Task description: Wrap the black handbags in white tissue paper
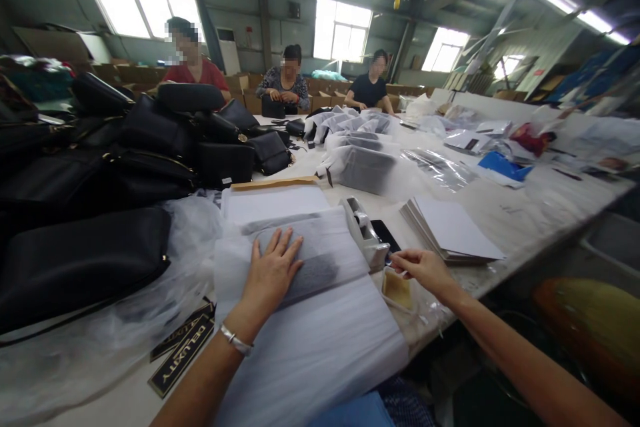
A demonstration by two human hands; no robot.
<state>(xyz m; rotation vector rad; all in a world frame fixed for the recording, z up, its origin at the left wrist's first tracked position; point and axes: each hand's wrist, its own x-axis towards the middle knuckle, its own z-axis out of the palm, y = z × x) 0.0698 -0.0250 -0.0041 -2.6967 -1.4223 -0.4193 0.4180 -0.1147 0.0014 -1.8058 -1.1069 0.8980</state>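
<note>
Left hand (273, 270) spread on tissue (325, 347); right hand (423, 270) (pinched) beside dispenser (367, 237).

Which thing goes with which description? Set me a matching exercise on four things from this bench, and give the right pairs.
Things:
1. Left hand
2. Right hand
3. Stack of boards
4. Lettered labels

Descriptions:
A. White on top
B. Dark, with pale writing
C. At the near end of the tape dispenser
D. Spread flat on white wrapping paper

Right pairs: 1-D, 2-C, 3-A, 4-B
</note>
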